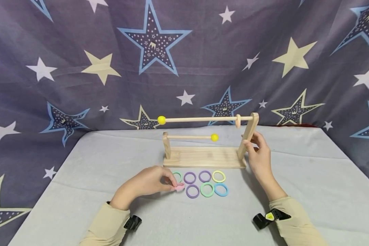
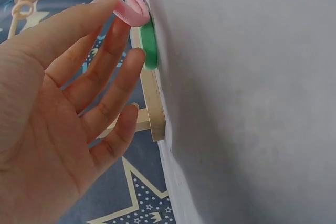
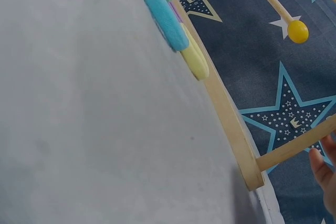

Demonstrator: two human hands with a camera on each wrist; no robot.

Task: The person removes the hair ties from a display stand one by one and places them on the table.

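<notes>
My left hand pinches a pink hair tie between thumb and index finger, at the left end of the row of hair ties. In the left wrist view the other fingers are loosely bent beside a green hair tie. My right hand holds the tall right post of a wooden stand, thumb in front and fingers partly hidden behind it. A peach-coloured ring hangs on the upper rod, close to that post.
Purple, green, blue and yellow hair ties lie flat in two rows before the stand. Its lower rod comes from the short left post; both rods end in yellow balls. A star-patterned cloth hangs behind the table.
</notes>
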